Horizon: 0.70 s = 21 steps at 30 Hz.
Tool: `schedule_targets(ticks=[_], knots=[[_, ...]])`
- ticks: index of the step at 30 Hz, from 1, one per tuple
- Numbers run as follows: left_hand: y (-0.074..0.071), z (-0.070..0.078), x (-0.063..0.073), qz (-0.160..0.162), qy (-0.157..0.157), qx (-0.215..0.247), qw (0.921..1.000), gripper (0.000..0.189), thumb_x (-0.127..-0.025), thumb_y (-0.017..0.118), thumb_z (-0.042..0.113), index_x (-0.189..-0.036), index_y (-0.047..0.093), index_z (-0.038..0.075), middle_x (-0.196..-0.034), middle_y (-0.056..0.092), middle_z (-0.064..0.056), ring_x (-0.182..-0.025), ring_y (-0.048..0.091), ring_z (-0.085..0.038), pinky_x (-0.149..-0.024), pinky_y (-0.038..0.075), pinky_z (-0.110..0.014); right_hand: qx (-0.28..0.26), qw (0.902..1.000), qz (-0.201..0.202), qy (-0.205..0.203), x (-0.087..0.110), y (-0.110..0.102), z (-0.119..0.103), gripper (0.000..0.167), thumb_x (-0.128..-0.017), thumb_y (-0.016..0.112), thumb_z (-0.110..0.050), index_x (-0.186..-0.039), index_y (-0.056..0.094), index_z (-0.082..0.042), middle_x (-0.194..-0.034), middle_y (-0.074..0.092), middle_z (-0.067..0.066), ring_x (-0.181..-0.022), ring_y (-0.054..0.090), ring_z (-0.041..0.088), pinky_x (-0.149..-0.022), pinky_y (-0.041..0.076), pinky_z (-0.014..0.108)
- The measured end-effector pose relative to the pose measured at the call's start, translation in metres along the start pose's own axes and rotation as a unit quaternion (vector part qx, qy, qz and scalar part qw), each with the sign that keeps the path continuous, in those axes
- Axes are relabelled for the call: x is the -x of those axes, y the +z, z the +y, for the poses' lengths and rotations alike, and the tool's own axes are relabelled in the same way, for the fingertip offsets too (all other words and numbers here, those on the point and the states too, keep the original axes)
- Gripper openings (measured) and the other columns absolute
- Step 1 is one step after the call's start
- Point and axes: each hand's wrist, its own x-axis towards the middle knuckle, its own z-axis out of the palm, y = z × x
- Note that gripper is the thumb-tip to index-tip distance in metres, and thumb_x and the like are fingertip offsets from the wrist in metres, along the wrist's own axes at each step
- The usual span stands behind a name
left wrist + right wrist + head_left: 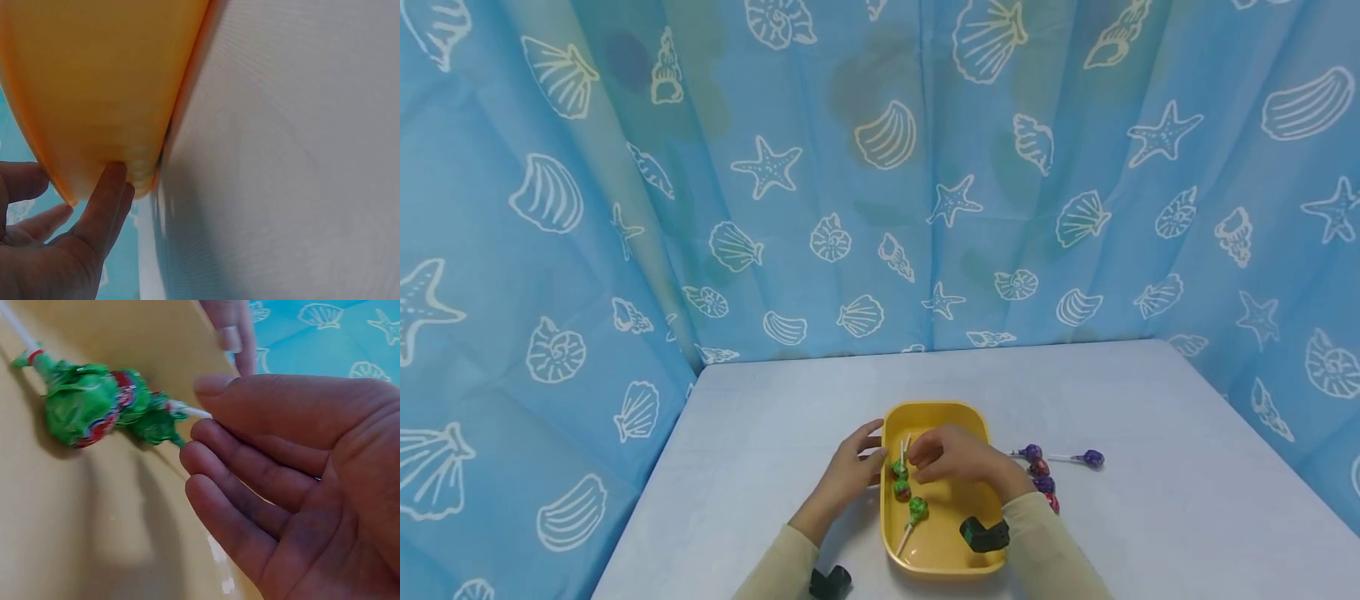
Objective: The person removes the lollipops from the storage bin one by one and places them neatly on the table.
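Observation:
Three green-wrapped lollipops lie in the yellow tray (977, 517); the nearest lollipop (917, 508) has its white stick pointing toward me. My right hand (958, 457) hovers over the tray with fingers loosely bent and a gap between thumb and forefinger. In the right wrist view, the white stick of a green lollipop (156, 419) overlaps that gap, behind the fingertips. My left hand (852, 471) is at the tray's left side, its fingers (103, 203) extended against the outer wall and nothing gripped.
Right of the tray, partly hidden by my right forearm, lie several purple and red lollipops (1043, 483). One purple lollipop (1092, 458) sits farther right. The white table (1150, 517) runs back to a blue seashell curtain (820, 208).

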Motion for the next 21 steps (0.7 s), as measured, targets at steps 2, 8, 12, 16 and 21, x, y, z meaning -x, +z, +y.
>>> schedule_targets(ticks=[2,8,12,16,21], knots=[[0.0,0.001,0.001,0.0,0.001,0.002,1.0,0.053,-0.102,0.058,0.008,-0.154,0.043,0.009,-0.141,0.053,-0.025,-0.119,0.061,-0.04,-0.082,0.064,-0.04,-0.009,0.9998,-0.013,0.012,-0.001,0.003,0.0,0.024,-0.084,0.08,-0.003,-0.106,0.073,-0.002,-0.098,0.073,0.005,-0.087,0.065,0.019,-0.085,0.061,0.036],[0.0,-0.001,-0.001,0.005,-0.006,-0.005,1.0,0.052,-0.103,0.057,0.008,-0.153,0.044,0.011,-0.142,0.053,-0.024,-0.121,0.06,-0.039,-0.083,0.063,-0.038,-0.021,0.9981,-0.04,0.043,-0.003,0.007,0.001,0.026,-0.078,0.083,0.001,-0.101,0.074,-0.004,-0.093,0.072,0.001,-0.083,0.063,0.019,-0.082,0.061,0.033],[-0.001,-0.003,-0.002,0.003,-0.004,-0.002,1.0,0.052,-0.103,0.056,0.007,-0.153,0.044,0.01,-0.141,0.053,-0.025,-0.121,0.06,-0.04,-0.083,0.063,-0.038,-0.02,0.997,-0.058,0.047,-0.004,0.009,0.004,0.025,-0.077,0.083,0.002,-0.1,0.074,-0.004,-0.092,0.072,0.001,-0.081,0.063,0.018,-0.08,0.06,0.03],[-0.002,-0.004,-0.002,-0.001,0.0,0.002,1.0,0.052,-0.103,0.056,0.007,-0.154,0.043,0.009,-0.142,0.052,-0.026,-0.12,0.06,-0.04,-0.084,0.063,-0.039,-0.031,0.9958,-0.076,0.04,-0.005,0.011,0.004,0.023,-0.079,0.083,0.002,-0.099,0.074,-0.003,-0.092,0.073,0.002,-0.08,0.063,0.017,-0.077,0.06,0.028],[-0.002,-0.004,-0.001,-0.006,0.009,0.011,0.9999,0.053,-0.103,0.056,0.007,-0.154,0.042,0.007,-0.141,0.052,-0.027,-0.12,0.06,-0.041,-0.083,0.064,-0.039,-0.04,0.9937,-0.092,0.049,-0.004,0.013,0.003,0.025,-0.077,0.084,0.002,-0.098,0.074,-0.005,-0.091,0.072,0.002,-0.081,0.064,0.018,-0.077,0.06,0.03]])
